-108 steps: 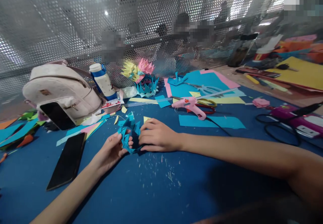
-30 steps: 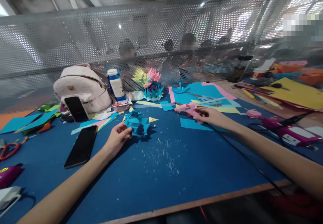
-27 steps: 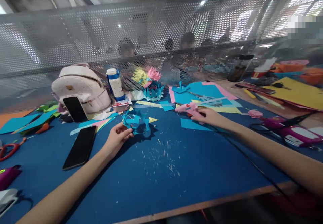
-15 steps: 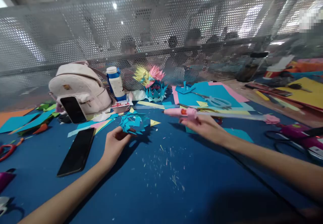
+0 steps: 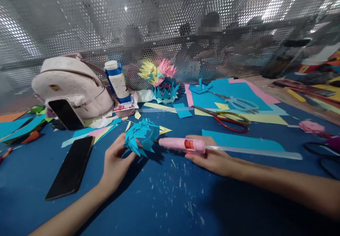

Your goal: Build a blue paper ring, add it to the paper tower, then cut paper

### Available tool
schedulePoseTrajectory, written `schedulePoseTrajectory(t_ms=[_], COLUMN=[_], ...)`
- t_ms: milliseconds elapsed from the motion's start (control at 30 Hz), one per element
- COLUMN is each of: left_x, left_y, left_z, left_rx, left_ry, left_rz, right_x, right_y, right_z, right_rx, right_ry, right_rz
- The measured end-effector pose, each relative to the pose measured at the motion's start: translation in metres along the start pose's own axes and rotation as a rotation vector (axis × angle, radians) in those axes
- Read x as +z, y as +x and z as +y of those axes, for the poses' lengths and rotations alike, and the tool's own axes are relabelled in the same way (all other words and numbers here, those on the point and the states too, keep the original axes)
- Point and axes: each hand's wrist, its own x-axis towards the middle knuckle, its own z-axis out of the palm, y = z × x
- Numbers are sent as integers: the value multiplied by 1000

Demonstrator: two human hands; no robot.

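My left hand [image 5: 118, 158] is closed on the near left side of a blue paper flower [image 5: 142, 136] with pointed petals, holding it above the table. My right hand [image 5: 212, 156] grips a pink glue gun [image 5: 183, 144], and a clear glue stick [image 5: 255, 152] juts far out of its back end. The gun's dark nozzle points left, at the flower's right edge; whether it touches the paper I cannot tell. Behind the flower lies a small yellow paper scrap [image 5: 165, 129]. A blue paper sheet [image 5: 241, 141] lies just beyond my right hand.
Scissors with red and yellow handles [image 5: 232, 119] and light-blue-handled scissors [image 5: 240, 104] lie behind my right hand. Finished paper flowers [image 5: 166, 90], a bottle [image 5: 117, 82] and a white backpack [image 5: 71, 83] stand at the back. A black phone [image 5: 70, 167] lies left; paper shreds [image 5: 180, 186] dot the blue table [image 5: 127, 207].
The glue gun has come left and down, its nozzle now at the flower. The flower has been tilted in my left hand, showing more of its petals. The view has shifted lower and closer.
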Motion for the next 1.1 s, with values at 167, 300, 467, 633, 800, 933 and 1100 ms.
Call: schedulePoseTrajectory(t_ms=[167, 300, 467, 633, 800, 933, 1100], left_x=[-2, -3, -3, -3, -2, -2, -3], left_y=[-5, -7, -6, -5, -5, -6, -7], left_z=[0, 2, 6, 7, 5, 5, 6], left_rx=[133, 241, 301, 344, 347, 351, 351], left_ry=[68, 109, 96, 115, 110, 119, 129], left_rz=[-58, -109, -137, -134, -132, -133, -137], right_x=[0, 1, 0, -1, -1, -1, 0], right_y=[0, 0, -2, -5, -4, -3, -4], right_z=[0, 2, 2, -2, -4, -2, -1], right_rx=[-52, -113, -117, 31, 15, -13, -44], right_ry=[32, 42, 33, 1, 6, -12, -15], right_rz=[-81, -96, -67, -106, -106, -112, -102])
